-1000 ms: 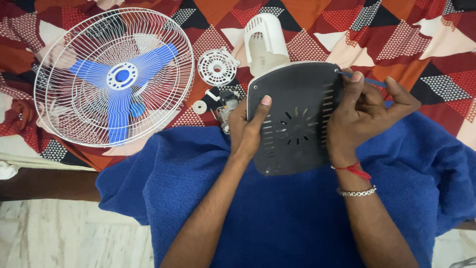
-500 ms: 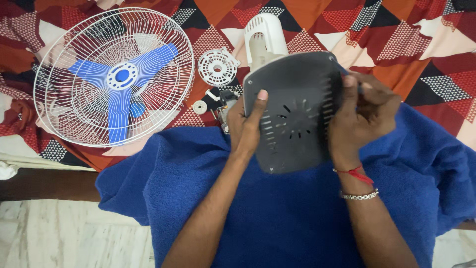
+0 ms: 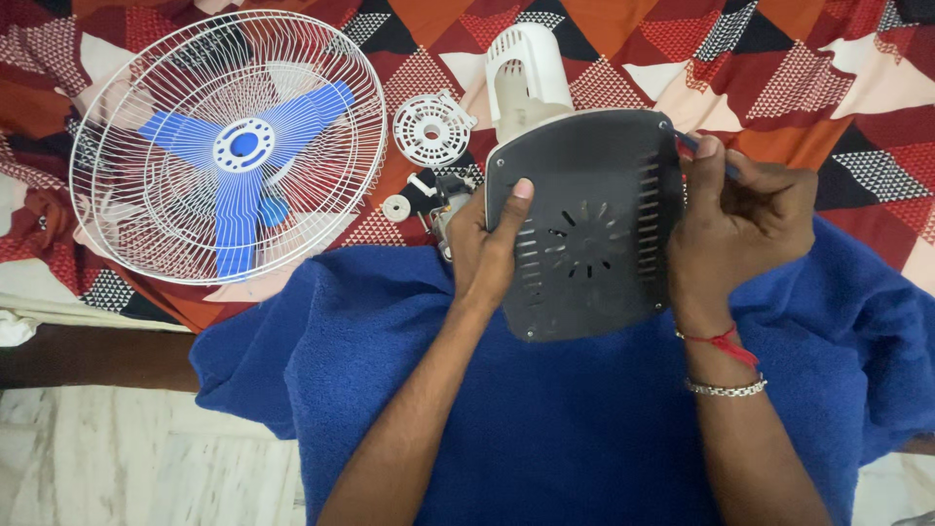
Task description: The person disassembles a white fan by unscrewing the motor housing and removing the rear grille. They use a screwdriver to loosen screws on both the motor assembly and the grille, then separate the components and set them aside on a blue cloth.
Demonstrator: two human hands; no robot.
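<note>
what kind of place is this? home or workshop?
Most likely a home, not a workshop. The fan parts lie on a patchwork-print bedspread, a blue blanket covers the near edge, and a marble-look floor shows below. No bench is in view.

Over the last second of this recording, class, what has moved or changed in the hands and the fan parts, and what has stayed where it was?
The right hand has curled from open fingers into a closed grip on a thin tool at the upper right corner of the dark grey vented plastic cover. The left hand still steadies the cover's left edge. The white wire fan cage with blue blades and the small white round part have not moved.
</note>
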